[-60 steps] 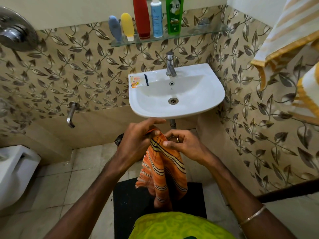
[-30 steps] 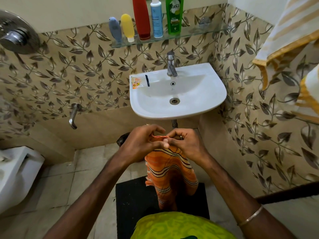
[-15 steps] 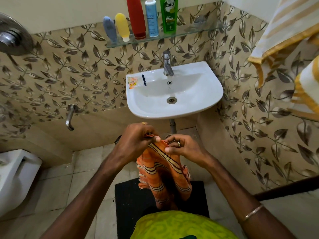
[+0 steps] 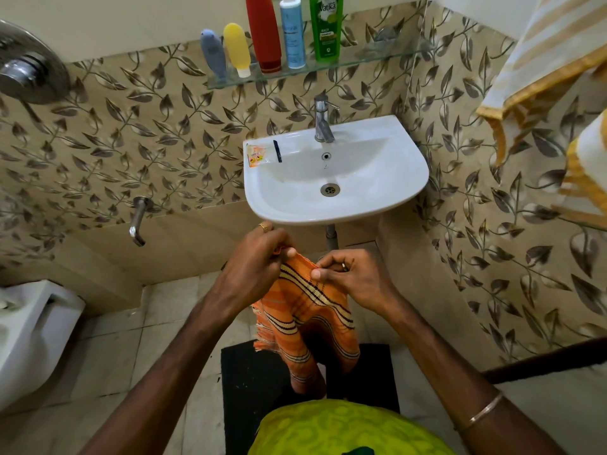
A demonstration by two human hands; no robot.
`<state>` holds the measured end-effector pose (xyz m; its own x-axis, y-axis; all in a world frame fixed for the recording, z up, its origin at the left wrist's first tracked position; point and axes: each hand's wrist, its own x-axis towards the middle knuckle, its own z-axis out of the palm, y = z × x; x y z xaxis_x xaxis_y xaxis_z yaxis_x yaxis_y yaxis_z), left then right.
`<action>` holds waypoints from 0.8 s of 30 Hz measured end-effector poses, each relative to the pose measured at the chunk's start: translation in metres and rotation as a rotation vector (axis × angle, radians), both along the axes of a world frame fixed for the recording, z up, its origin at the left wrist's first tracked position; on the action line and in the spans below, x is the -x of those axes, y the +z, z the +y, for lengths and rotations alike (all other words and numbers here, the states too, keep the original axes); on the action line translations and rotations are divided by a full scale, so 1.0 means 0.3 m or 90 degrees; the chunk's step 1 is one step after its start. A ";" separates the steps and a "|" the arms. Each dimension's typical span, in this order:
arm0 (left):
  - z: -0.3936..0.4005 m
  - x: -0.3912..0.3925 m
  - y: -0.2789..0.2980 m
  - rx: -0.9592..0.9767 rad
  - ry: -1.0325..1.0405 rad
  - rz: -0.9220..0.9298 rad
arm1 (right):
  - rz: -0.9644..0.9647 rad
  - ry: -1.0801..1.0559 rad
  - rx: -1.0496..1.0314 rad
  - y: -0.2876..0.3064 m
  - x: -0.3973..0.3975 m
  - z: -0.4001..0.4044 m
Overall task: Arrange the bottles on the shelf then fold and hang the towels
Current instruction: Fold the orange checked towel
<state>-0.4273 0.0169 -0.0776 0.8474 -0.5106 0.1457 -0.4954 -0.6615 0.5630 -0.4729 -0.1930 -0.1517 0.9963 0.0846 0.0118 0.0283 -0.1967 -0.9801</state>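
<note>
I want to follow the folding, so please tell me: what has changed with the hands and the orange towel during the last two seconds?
Little changed. Both hands, left hand and right hand, kept their grip on the top edge of the orange striped towel, meeting briefly and then parting slightly again. The towel still hangs below them. The bottles on the glass shelf and the sink stayed as they were.

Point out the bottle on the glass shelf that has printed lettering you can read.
The green bottle, rightmost in the row, reads "Vatika" on its label; the grey-blue, yellow, red and pale blue ones show no legible name.
</note>
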 end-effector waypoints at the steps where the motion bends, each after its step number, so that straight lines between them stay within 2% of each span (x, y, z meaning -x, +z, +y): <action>1: -0.002 -0.001 -0.004 0.018 -0.016 0.032 | -0.003 0.000 0.007 0.004 -0.001 0.003; 4: -0.009 -0.004 -0.017 0.025 -0.053 0.139 | -0.014 -0.004 0.020 0.013 -0.004 0.007; 7: -0.021 -0.004 -0.019 -0.001 -0.058 0.183 | -0.023 -0.006 0.005 0.024 0.003 0.007; 12: -0.054 0.007 -0.007 -0.113 -0.050 0.087 | -0.001 0.019 -0.036 0.025 0.013 0.004; 15: -0.062 0.024 -0.006 -0.118 -0.049 0.028 | 0.026 0.058 0.002 0.016 0.018 -0.013; 19: -0.049 0.030 0.016 -0.086 -0.063 0.031 | 0.113 0.138 0.041 -0.020 0.021 -0.051; 24: -0.025 0.027 0.040 -0.078 -0.058 0.034 | 0.128 0.121 0.040 -0.037 0.024 -0.071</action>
<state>-0.4354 0.0092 -0.0655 0.8019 -0.5965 0.0332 -0.5275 -0.6809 0.5081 -0.4802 -0.2144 -0.1629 0.9442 0.2649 -0.1959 -0.1235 -0.2668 -0.9558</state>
